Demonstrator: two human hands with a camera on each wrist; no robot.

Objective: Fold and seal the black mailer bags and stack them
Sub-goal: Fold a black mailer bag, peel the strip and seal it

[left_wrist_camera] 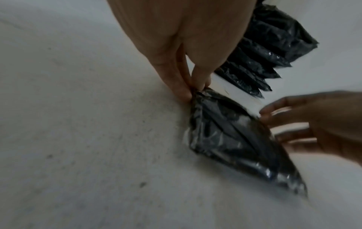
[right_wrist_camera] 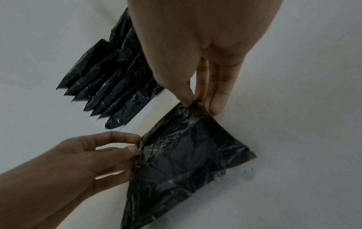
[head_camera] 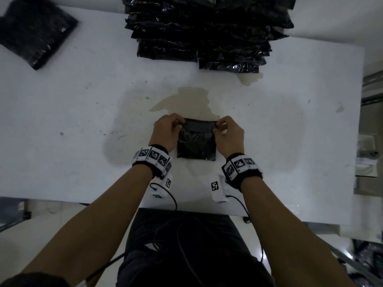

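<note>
1. Two hands on one black mailer bag (head_camera: 196,141), lying flat on the white tabletop (head_camera: 62,121) near its front edge.
2. Left hand (head_camera: 165,131) pinches the bag's far left corner.
3. Right hand (head_camera: 229,133) pinches the far right corner.
4. Far edge looks folded over, though the view is blurred.
5. Stack of black mailer bags (head_camera: 207,32) sits beyond, well apart.

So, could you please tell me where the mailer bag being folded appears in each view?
Head: mailer bag at centre, between both hands.
Left wrist: centre-right, below the left hand.
Right wrist: lower centre, below the right hand.
Shared landmark: stack of bags beyond it.
</note>
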